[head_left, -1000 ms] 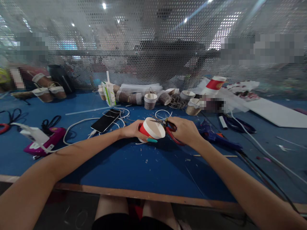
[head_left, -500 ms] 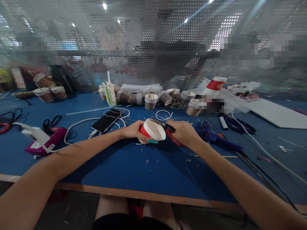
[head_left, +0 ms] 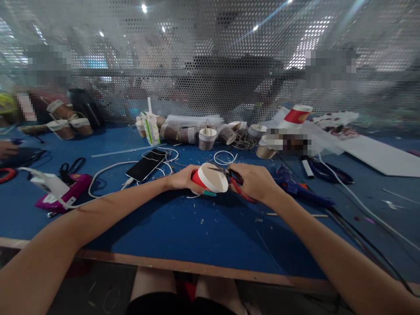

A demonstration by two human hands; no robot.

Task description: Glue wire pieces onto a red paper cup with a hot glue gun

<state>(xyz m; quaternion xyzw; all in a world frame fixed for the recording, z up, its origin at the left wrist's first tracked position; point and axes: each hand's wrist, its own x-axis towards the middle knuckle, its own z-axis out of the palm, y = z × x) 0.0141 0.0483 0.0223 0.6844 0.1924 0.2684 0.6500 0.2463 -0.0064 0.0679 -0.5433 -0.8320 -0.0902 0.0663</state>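
Note:
My left hand (head_left: 188,180) is closed round a red and white paper cup (head_left: 214,177), tilted so its open mouth faces me and to the right. Scissors with red and black handles (head_left: 242,191) are in my right hand (head_left: 252,180), fingers wrapped round the grips. The dark blades reach over the cup's upper rim, slightly apart; whether they touch the paper I cannot tell. Small white scraps lie on the blue table (head_left: 210,236) below the cup.
A phone (head_left: 146,165) with a white cable lies left. A blue glue gun (head_left: 303,192) sits right of my right hand. Several twine-wrapped cups (head_left: 207,139) and a drink carton (head_left: 150,129) stand behind. Another person's hand (head_left: 8,148) shows at far left.
The scissor blades have shifted right along the cup's rim and the handles have turned slightly. Another person's hand has come in at the far left.

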